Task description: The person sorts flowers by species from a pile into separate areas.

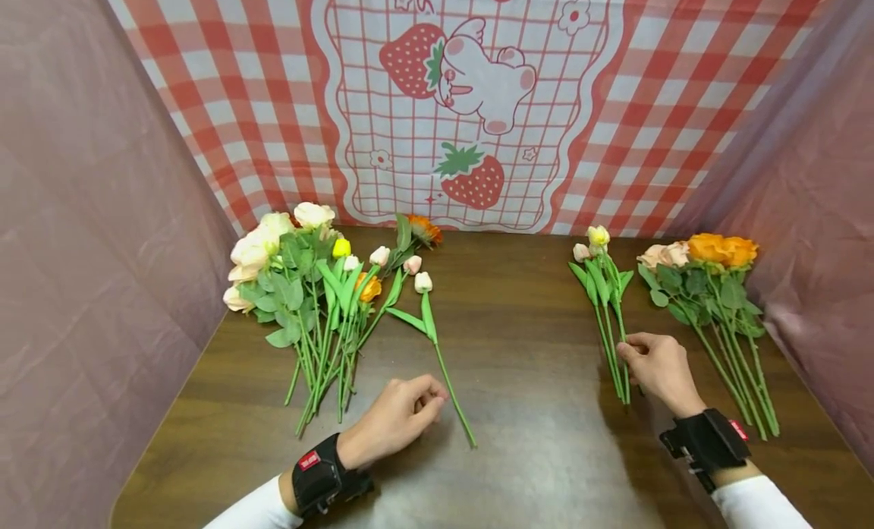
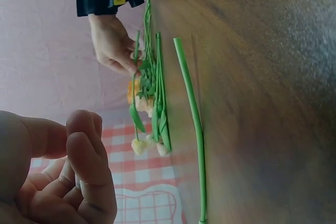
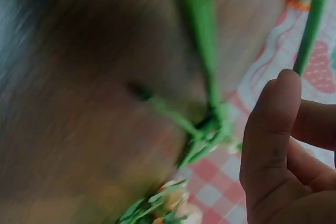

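In the head view my right hand (image 1: 662, 369) pinches the stem of a pale yellow tulip (image 1: 598, 237) between thumb and fingers. In the left wrist view that tulip is raised a little off the table, beside other tulips (image 1: 599, 332) that lie there, one with a pale pink bloom. My left hand (image 1: 403, 415) hovers with loosely curled fingers and holds nothing. Just right of it, apart from its fingertips, a single white tulip (image 1: 423, 282) lies on the table; its green stem (image 2: 198, 129) crosses the left wrist view.
A large bunch of cream roses (image 1: 256, 252), tulips and orange flowers lies at the left. An orange flower (image 1: 425, 231) is by the back cloth. Orange roses (image 1: 722, 250) and peach roses lie at the far right. A checked cloth (image 1: 273, 96) hangs behind the wooden table (image 1: 519, 438).
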Available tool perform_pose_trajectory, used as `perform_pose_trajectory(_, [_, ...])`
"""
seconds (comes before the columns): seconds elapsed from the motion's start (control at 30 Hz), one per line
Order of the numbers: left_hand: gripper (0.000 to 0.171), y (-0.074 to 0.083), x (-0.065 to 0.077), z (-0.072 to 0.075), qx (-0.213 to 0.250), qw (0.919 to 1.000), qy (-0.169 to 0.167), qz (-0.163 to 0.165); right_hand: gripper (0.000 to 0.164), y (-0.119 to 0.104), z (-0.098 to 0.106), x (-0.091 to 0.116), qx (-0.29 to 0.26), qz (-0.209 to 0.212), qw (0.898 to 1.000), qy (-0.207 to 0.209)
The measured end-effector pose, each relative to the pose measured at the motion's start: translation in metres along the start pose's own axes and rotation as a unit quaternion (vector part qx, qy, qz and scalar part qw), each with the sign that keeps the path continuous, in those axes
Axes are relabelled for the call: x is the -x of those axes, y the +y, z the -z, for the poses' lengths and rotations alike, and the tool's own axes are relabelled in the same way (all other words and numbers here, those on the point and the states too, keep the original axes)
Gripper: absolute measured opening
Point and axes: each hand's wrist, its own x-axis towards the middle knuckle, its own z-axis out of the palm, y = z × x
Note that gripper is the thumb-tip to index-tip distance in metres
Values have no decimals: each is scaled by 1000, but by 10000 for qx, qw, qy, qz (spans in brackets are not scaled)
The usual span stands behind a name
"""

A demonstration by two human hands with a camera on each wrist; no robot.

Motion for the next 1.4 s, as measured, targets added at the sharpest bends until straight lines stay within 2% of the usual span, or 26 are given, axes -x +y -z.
perform_pose_trajectory(0.17, [9, -1, 2, 0, 37, 10000, -7, -89, 31, 13, 1, -9, -3, -325, 9988, -378])
perform_pose_trajectory(0.33, [9, -1, 4, 2, 54, 10000, -54, -60, 26, 17, -3, -15, 153, -433, 9967, -667])
perform_pose_trajectory(0.5, [9, 1, 5, 3, 86, 9998, -151, 70, 21, 16, -6, -17, 396, -415, 9964, -622])
perform_pose_trajectory(0.67, [10, 0, 5, 2, 118, 9998, -143, 64, 20, 7, -11, -20, 523, -264, 9971, -493])
perform_pose_trajectory(0.77, [10, 0, 5, 2, 118, 9997, -188, 101, 17, 3, -16, -22, 581, -196, 9964, -578])
perform_pose_trajectory(0.9, [9, 2, 5, 2, 155, 9994, -288, 150, 14, 4, -23, -25, 565, -312, 9951, -755])
perform_pose_trajectory(1.03, [9, -1, 6, 1, 160, 9996, -226, 59, 17, 5, -25, -25, 591, -434, 9937, -850])
perform_pose_trajectory(1.27, [9, -5, 3, 3, -110, 9999, 0, 7, 21, -3, -22, -13, 733, -204, 9962, -425])
perform_pose_trajectory(1.4, [9, -6, -7, 5, -871, 9959, 140, 186, 20, -15, -23, 1, 699, 152, 9974, -117])
